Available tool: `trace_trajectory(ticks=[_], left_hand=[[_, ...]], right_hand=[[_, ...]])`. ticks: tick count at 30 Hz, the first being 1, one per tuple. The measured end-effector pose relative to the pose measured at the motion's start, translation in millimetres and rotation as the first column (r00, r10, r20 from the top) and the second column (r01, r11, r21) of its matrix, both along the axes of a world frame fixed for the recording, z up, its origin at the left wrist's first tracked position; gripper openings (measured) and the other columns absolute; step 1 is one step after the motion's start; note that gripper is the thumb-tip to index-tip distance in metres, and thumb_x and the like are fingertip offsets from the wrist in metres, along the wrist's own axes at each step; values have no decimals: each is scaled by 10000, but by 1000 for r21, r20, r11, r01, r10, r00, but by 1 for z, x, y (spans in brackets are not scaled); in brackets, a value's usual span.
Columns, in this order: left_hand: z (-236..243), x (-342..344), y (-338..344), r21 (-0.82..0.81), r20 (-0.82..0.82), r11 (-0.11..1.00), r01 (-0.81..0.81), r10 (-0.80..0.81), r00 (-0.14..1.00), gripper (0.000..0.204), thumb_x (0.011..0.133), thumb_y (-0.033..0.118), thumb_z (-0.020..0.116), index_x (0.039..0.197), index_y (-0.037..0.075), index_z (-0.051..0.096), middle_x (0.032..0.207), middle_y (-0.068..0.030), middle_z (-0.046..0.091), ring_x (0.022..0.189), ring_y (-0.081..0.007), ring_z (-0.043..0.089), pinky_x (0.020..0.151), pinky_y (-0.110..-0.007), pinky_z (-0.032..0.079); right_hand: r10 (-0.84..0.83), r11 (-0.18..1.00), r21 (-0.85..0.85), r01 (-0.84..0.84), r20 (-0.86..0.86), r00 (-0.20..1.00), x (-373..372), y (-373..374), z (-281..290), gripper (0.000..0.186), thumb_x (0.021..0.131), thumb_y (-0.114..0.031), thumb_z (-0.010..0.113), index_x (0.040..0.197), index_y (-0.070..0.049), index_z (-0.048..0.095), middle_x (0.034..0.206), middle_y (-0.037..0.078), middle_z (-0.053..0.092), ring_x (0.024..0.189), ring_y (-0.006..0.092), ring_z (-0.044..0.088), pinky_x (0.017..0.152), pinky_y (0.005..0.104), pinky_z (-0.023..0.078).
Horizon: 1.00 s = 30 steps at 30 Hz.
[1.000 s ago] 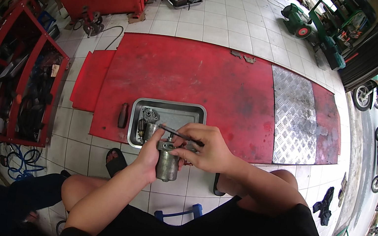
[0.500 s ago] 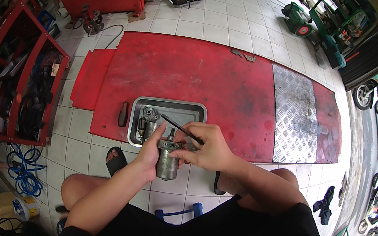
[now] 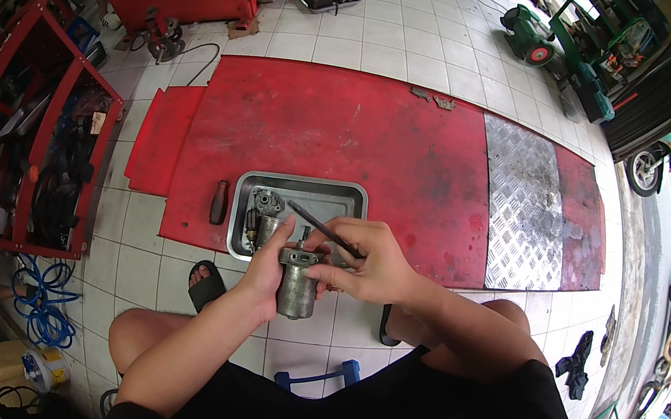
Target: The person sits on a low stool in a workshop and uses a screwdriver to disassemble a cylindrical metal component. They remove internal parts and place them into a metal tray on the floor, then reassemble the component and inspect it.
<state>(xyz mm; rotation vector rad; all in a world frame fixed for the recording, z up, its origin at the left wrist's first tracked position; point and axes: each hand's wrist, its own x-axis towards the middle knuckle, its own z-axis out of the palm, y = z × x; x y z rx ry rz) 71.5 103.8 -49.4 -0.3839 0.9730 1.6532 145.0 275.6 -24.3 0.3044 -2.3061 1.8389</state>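
1. At the near side of the tray [image 3: 305,180], holds a metal cylinder [image 3: 297,296] closed in the left hand [image 3: 264,264], long axis pointing toward the tray, with the shaft [image 3: 305,238] at the far end, overlapping the tray's near rim in view.
2. Over the tray's near half, grips a dark rod [image 3: 327,230] in the right hand [image 3: 371,260], slanting up and leftward across the line of that axis, just past the shaft's tip in view; cannot tell contact from gap between rod and shaft.
3. From near-left of the tray, reaches with the left forearm; lays the thumb along the cylinder's left side, fingers mostly hidden behind.
4. From near-right of the tray, reaches with the right forearm; bends the fingers around the rod, thumb seemingly touching the cylinder's right side.
5. Inside the tray, toward the left end: metal parts [image 3: 268,203]. Just left of the tray, on the red platform [image 3: 350,123]: a dark-handled tool [image 3: 219,203].
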Motion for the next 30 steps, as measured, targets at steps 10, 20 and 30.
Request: trace_trajectory(ticks=[10,20,30], left_hand=[[2,-1,0,-12,17,1000,-10,10,1000,678,945,667,479,1030,9,618,787,-126,661,599,-261,667,549,-385,573],[0,-4,-4,-42,-18,999,9,-10,1000,702,948,660,449,1076,-3,641,852,-133,667,650,-282,654,580,-399,554],[-12,-20,-10,-22,66,998,-59,60,996,720,946,680,439,1034,-1,655,837,-123,662,623,-268,651,579,-397,549]], right_hand=[[11,999,-38,-12,-18,1000,-2,0,3,193,804,-33,814,885,42,656,948,114,678,777,146,673,630,280,563],[-122,966,-181,183,301,946,0,6,25,350,930,-125,694,1231,6,574,937,72,621,664,95,495,584,245,425],[-8,677,-695,242,322,947,-7,43,31,385,1027,-164,525,1301,103,481,1182,266,649,954,318,711,769,353,576]])
